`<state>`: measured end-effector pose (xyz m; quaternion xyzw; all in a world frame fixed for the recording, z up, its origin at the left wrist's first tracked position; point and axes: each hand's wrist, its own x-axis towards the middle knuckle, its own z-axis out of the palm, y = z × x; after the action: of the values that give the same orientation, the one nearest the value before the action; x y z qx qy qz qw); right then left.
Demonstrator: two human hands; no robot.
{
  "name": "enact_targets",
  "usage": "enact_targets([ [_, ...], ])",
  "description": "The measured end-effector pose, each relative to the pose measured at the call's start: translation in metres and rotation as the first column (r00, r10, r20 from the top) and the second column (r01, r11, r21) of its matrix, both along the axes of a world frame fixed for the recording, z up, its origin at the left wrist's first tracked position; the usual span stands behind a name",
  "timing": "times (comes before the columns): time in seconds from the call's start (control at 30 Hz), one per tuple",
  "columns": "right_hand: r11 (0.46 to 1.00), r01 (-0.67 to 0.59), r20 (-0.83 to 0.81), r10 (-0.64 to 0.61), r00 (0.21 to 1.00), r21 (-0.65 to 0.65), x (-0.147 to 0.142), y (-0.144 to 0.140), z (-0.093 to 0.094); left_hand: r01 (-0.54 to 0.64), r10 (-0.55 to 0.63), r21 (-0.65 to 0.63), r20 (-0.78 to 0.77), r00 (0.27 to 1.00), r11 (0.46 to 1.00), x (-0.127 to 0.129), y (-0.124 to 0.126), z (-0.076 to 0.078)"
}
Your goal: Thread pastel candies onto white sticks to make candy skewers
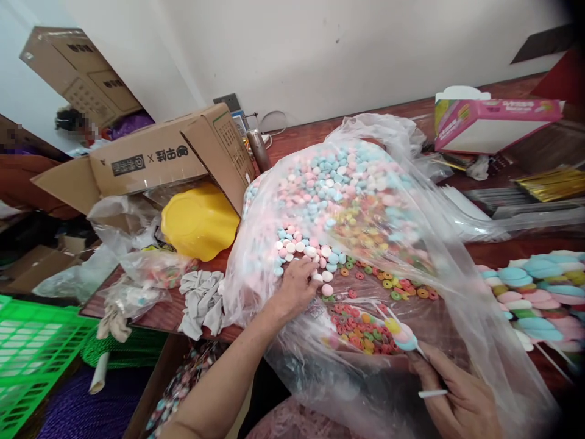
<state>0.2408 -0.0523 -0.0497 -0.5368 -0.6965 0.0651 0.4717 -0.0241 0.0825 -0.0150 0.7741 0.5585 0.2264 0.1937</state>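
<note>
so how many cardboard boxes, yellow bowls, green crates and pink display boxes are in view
cardboard boxes: 2, one open on the table, one up by the wall
yellow bowl: 1
green crate: 1
pink display box: 1
total: 5

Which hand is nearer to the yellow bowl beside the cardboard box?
The left hand. It reaches into the candy pile inside the plastic bag, just right of the yellow bowl. The right hand holds a candy stick lower and much farther right.
</note>
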Motion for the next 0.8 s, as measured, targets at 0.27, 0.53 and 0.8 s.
enact_targets([
  [0.27,0.997,-0.072,0.052,0.07,0.996,0.037,0.002,-0.003,-0.002,-0.075,0.072,-0.004,0.305,0.95,0.997,0.006,-0.018,0.003],
  [0.53,0.977,-0.188,0.087,0.18,0.98,0.098,-0.029,0.006,0.02,0.18,0.337,-0.461,0.817,0.468,0.869,0.013,-0.055,0.036],
  [0.8,0.973,-0.219,0.168,0.204,0.964,0.075,-0.039,0.009,0.028,0.263,0.352,-0.451,0.868,0.349,0.853,0.004,-0.067,0.047],
])
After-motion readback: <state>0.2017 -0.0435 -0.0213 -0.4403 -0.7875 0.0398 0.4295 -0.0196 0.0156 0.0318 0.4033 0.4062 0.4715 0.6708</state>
